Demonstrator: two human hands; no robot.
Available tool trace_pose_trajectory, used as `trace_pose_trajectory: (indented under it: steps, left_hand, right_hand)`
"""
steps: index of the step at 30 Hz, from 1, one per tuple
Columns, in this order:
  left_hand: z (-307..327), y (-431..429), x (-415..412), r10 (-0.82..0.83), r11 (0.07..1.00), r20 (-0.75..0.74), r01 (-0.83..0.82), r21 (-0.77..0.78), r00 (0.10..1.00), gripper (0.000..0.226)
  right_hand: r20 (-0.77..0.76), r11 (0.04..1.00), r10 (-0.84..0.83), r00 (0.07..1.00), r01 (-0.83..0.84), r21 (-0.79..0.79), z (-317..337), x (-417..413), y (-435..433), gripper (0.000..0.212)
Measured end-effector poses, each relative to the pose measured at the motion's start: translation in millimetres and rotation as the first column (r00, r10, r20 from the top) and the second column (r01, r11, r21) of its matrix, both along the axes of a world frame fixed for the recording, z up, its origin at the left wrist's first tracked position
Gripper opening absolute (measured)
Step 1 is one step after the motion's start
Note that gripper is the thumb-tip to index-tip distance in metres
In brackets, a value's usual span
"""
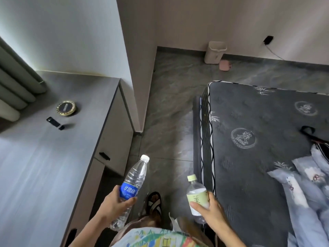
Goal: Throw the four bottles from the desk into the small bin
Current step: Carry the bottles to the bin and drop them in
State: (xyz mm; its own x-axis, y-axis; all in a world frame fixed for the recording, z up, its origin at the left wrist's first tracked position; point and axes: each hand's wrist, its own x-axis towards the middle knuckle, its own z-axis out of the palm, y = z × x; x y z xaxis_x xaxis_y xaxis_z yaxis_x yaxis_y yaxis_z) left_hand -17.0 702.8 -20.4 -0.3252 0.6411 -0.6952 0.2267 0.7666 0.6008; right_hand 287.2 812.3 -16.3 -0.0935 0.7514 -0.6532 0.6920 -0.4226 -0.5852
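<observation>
My left hand grips a clear water bottle with a blue label, white cap pointing up and away. My right hand holds a shorter bottle with a pale green label and cap. Both bottles hang over the dark floor between the desk and the bed. The small cream bin stands far ahead against the back wall, its top open. The grey desk lies to my left; no bottles show on the part of its top in view.
A round gold-rimmed object and a small black item lie on the desk. A dark mattress with bedding fills the right. A wall corner juts out ahead. A pink object sits by the bin. My sandalled foot is below.
</observation>
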Motion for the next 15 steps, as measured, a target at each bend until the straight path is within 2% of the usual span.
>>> trace_pose_trajectory:
  steps: [5,11,15]
  left_hand:
    - [17.8,116.0,-1.9,-0.111,0.990,-0.048,0.114,0.080,0.993,0.039]
    - [18.5,250.2,-0.1,-0.200,0.971,-0.162,0.217,0.100,0.966,0.036]
    - [8.2,328.0,-4.8,-0.204,0.973,-0.243,0.224,0.054,0.948,0.042]
  right_hand:
    - [0.053,0.995,-0.091,0.994,0.092,-0.024,-5.1,4.9,62.5,0.049]
    - [0.121,0.993,-0.100,0.988,0.106,-0.049,-9.5,6.8,155.2,0.071]
    - [0.117,0.995,-0.096,0.988,0.099,-0.021,-12.3,-1.1,239.0,0.068]
